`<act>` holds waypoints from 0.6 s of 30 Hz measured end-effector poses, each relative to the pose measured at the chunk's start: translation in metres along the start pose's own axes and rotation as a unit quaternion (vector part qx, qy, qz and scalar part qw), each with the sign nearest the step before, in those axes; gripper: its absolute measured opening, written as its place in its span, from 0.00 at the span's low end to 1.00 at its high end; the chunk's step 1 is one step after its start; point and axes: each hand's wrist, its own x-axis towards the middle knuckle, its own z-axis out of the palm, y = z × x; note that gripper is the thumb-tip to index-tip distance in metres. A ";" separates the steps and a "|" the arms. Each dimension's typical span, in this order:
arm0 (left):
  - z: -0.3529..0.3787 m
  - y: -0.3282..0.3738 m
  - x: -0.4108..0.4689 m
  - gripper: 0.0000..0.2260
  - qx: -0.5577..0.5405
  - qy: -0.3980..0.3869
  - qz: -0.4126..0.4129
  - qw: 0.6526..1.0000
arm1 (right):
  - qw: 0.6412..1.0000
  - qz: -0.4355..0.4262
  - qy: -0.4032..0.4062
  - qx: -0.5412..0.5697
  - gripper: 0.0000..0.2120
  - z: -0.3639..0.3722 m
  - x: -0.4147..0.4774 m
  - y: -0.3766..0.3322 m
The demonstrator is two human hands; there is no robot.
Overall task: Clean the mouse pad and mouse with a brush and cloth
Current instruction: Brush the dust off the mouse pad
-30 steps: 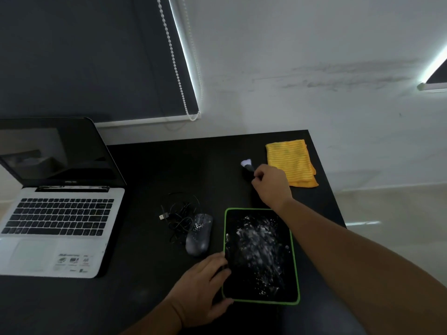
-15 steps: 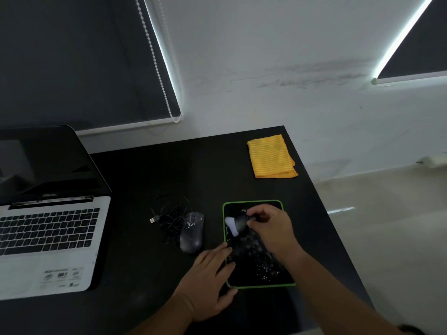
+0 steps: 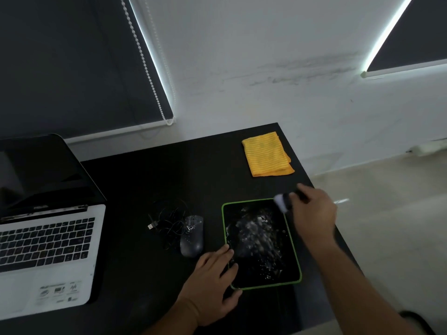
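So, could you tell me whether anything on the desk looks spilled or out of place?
Yes: white powdery debris is scattered across the mouse pad, with some specks on the mouse beside it. Its cable lies tangled.

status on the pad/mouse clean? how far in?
Early. Done: only the brush is picked up, in the right hand. In hand: its bristles sit at the far right corner of the mouse pad, which the left hand pins at its near left edge; white debris covers the pad's middle. Left: clearing that debris, the specks on the mouse, and wiping; the yellow cloth lies folded, untouched.
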 end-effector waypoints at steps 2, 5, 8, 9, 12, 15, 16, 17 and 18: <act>0.002 -0.002 0.000 0.22 -0.017 0.004 0.002 1.000 | 0.988 -0.025 -0.135 0.078 0.12 0.030 -0.033 -0.020; 0.003 -0.003 0.001 0.23 -0.020 0.013 0.005 1.000 | 0.963 -0.082 -0.255 0.021 0.11 0.070 -0.066 -0.027; 0.000 -0.002 0.000 0.23 -0.014 0.016 0.008 1.000 | 0.992 -0.072 -0.097 -0.033 0.10 0.063 -0.042 -0.020; -0.001 -0.002 0.000 0.23 -0.010 0.015 0.008 1.000 | 0.997 -0.044 -0.059 -0.024 0.12 0.057 -0.035 -0.018; -0.001 -0.002 0.000 0.23 -0.004 0.012 0.009 1.000 | 0.985 -0.064 -0.161 0.001 0.14 0.060 -0.037 -0.024; -0.002 -0.001 0.000 0.22 -0.006 0.012 0.008 1.000 | 0.985 -0.087 -0.142 -0.046 0.12 0.060 -0.033 -0.015; -0.001 -0.001 0.000 0.22 -0.004 0.016 0.010 1.000 | 0.993 -0.072 -0.081 -0.047 0.11 0.053 -0.027 -0.012; -0.001 -0.001 0.000 0.22 -0.001 0.020 0.011 1.000 | 0.996 -0.064 -0.053 -0.040 0.10 0.049 -0.025 -0.009; -0.001 -0.001 0.001 0.22 -0.002 0.023 0.011 1.000 | 0.992 -0.090 -0.078 -0.039 0.09 0.048 -0.028 -0.011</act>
